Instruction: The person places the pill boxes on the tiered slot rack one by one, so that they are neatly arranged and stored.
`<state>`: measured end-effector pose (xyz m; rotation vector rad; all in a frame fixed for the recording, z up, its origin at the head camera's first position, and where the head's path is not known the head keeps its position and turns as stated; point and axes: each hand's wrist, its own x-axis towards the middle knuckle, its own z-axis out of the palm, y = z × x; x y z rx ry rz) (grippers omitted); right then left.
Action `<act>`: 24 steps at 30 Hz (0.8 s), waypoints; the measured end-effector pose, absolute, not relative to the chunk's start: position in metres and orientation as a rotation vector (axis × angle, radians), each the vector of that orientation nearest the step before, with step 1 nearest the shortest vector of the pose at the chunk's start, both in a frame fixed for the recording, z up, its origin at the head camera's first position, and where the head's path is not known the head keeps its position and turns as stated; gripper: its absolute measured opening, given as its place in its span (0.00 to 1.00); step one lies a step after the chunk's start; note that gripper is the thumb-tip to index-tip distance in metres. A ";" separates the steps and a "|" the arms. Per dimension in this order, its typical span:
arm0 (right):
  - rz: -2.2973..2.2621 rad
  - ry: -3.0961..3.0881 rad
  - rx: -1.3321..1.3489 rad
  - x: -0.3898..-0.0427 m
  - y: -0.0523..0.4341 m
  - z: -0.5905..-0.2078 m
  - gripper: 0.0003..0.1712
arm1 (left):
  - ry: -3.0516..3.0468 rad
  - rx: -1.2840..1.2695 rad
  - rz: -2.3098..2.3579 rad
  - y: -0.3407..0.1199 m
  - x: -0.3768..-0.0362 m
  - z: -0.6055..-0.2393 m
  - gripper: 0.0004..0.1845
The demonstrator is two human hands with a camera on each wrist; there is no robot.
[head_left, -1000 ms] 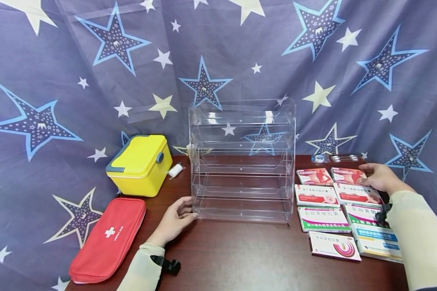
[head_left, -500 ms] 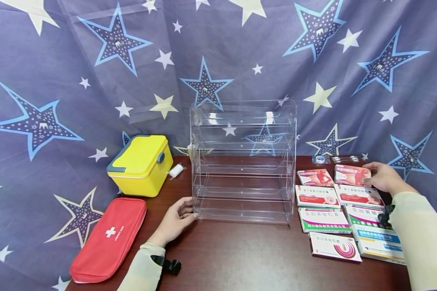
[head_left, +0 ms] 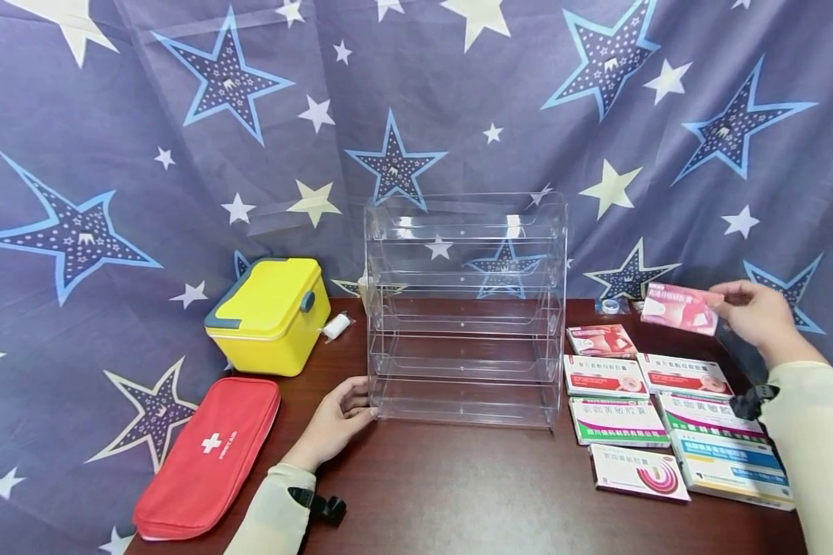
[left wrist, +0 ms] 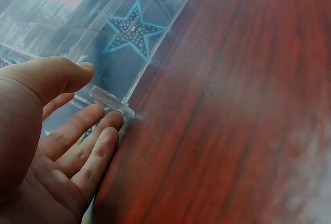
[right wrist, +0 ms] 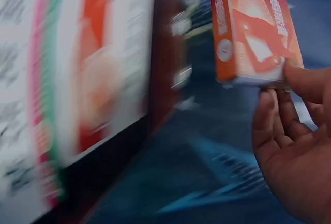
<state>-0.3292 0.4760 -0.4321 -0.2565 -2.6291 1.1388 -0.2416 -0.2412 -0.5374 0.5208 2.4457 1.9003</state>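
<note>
At the right of the head view, my right hand (head_left: 760,316) pinches a red-and-white medicine box (head_left: 680,308) by its end, raised above the back of the table. The right wrist view shows thumb and fingers on the end of this box (right wrist: 261,32). A clear acrylic tiered rack (head_left: 465,308) stands mid-table, its shelves bare. My left hand (head_left: 333,424) rests at the rack's lower left corner, thumb toward the front. In the left wrist view its loosely extended fingers (left wrist: 77,146) lie right at the rack's foot (left wrist: 111,100).
Flat medicine boxes lie in two columns at right, among them a red box (head_left: 602,341), a green-and-white box (head_left: 618,422) and a blue-and-white box (head_left: 729,466). At left are a yellow case (head_left: 271,316), a red first-aid pouch (head_left: 208,462) and a white wrapped roll (head_left: 335,325).
My right hand has picked the red medicine box up from the back of the right column and raised it, tilting its face forward. The left hand stays at the rack's corner.
</note>
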 end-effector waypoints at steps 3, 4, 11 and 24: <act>1.284 -2.422 -0.276 -0.324 0.452 -0.393 0.19 | 2.452 0.518 1.895 -0.242 -0.240 -0.538 0.27; 1.329 -2.333 -0.258 -0.323 0.442 -0.379 0.17 | 2.452 0.520 1.893 -0.242 -0.240 -0.538 0.27; 1.292 -1.913 0.008 -0.313 0.348 -0.280 0.14 | 2.452 0.523 1.896 -0.243 -0.242 -0.543 0.28; 1.121 -2.234 0.392 -0.352 0.175 -0.226 0.14 | 2.436 0.509 1.902 -0.245 -0.243 -0.542 0.28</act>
